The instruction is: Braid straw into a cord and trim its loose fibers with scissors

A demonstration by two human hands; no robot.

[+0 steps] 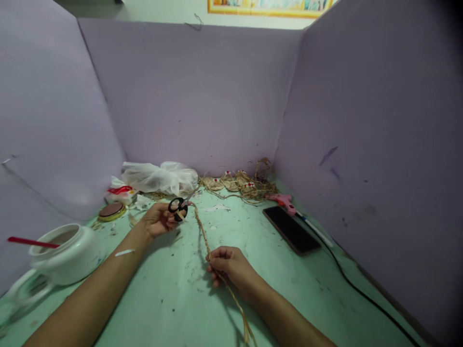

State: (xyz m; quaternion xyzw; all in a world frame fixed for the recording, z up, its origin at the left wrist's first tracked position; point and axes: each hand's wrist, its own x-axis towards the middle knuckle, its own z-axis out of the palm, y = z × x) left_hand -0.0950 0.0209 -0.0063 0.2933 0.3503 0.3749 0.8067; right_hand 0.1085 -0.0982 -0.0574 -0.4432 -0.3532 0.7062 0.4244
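My left hand [158,220] is closed around the black-handled scissors [178,208], whose blades point away toward the back right. The upper end of a tan braided cord [202,229] meets the scissors near the handles; whether my fingers also pinch that end I cannot tell. Lower down, my right hand [229,267] pinches the same cord between thumb and fingers. From there the cord runs toward me and frays into loose strands at the bottom of the view.
Left stand a white pot [77,258] with a red stick [33,242] and a round tin [112,211]. A white plastic bag [161,176] and coiled cord pieces [231,182] lie at the back. Right are a phone [291,230], a pink glue gun [284,200] and a black cable [347,274]. Lilac walls enclose three sides.
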